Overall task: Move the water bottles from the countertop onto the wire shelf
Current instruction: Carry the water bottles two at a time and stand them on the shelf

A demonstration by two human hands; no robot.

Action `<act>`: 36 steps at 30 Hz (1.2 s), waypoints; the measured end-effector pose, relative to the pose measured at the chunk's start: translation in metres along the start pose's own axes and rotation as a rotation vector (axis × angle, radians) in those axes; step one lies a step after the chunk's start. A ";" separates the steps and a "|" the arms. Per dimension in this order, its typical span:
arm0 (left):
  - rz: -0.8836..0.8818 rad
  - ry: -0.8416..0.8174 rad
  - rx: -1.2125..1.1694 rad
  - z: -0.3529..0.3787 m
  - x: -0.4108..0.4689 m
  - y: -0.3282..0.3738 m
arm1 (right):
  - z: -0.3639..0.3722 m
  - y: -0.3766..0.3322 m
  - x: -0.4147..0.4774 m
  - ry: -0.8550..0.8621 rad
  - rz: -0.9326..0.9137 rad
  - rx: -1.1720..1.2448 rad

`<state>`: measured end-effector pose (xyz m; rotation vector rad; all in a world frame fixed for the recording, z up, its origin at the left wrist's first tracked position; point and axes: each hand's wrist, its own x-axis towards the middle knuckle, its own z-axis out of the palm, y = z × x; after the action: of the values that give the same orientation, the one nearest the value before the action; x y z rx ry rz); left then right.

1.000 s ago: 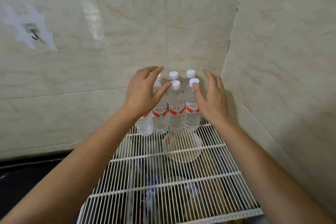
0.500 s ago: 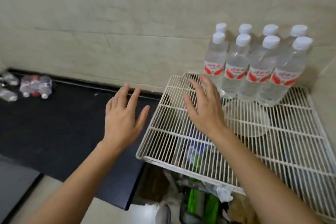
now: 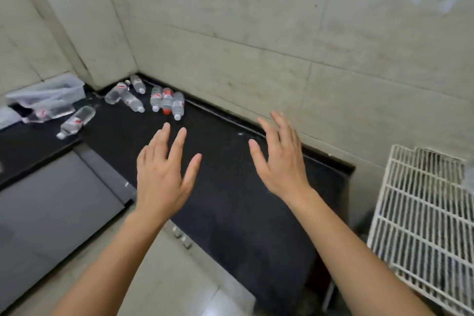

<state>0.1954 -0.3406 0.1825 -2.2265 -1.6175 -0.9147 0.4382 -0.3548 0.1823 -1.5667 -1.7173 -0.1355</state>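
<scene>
Since the black bench is long, there is open room to reach across it. The wire shelf sits past its right end. The left hand and right hand hover above the bench, fingers spread, holding nothing, likely ready to grab. The water bottles lie tipped over in the far corner.

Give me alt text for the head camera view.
The left hand and right hand, both open and empty, hover over a black countertop toward water bottles lying in its far corner; a wire shelf is at right.
</scene>
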 end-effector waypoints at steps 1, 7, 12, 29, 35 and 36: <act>-0.010 0.008 0.015 -0.008 0.004 -0.032 | 0.025 -0.024 0.012 -0.007 -0.013 0.022; -0.122 0.009 0.111 -0.048 0.023 -0.201 | 0.152 -0.147 0.066 -0.057 -0.140 0.113; -0.220 0.002 0.170 -0.053 0.021 -0.295 | 0.228 -0.214 0.101 -0.120 -0.259 0.165; -0.348 -0.291 0.273 0.053 0.154 -0.575 | 0.533 -0.288 0.269 -0.270 -0.232 0.213; -0.410 -0.322 0.290 0.077 0.216 -0.664 | 0.628 -0.337 0.344 -0.386 -0.282 0.225; -0.430 -0.330 0.285 0.081 0.220 -0.677 | 0.641 -0.344 0.351 -0.426 -0.289 0.221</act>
<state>-0.3572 0.1134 0.1437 -1.9411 -2.2712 -0.3691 -0.1391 0.2045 0.0997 -1.2376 -2.2005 0.2548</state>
